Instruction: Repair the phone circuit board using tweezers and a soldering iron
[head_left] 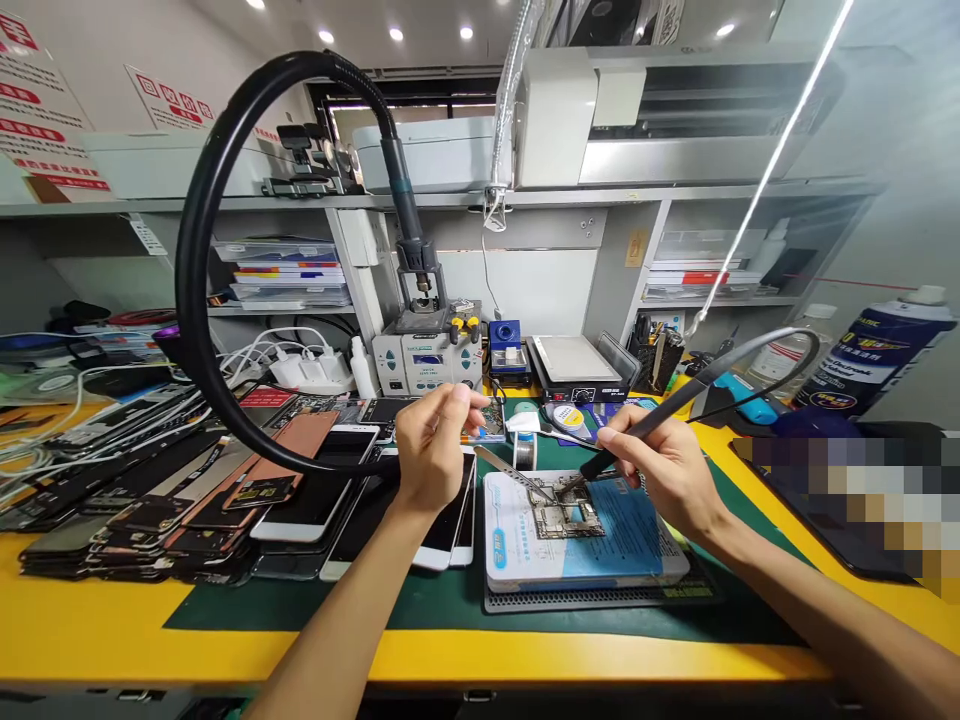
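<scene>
My left hand (439,445) is closed, thumb and fingers pinched together. Metal tweezers (514,472) run from beside it down to a phone circuit board (566,512); where the hand grips them is partly hidden. In my right hand (664,465) is the dark handle of a soldering iron (645,425), whose tip meets the board close to the tweezers' points. The board lies on a white and blue box (525,570), which rests on a black perforated tray (592,602).
Stacked phones and parts (187,500) crowd the left, beside white phones (360,540). A thick black hose (187,260) arches overhead from a soldering station (427,360). Behind the box stand a solder spool (525,450) and a hot plate (574,360). A spray can (870,350) stands right.
</scene>
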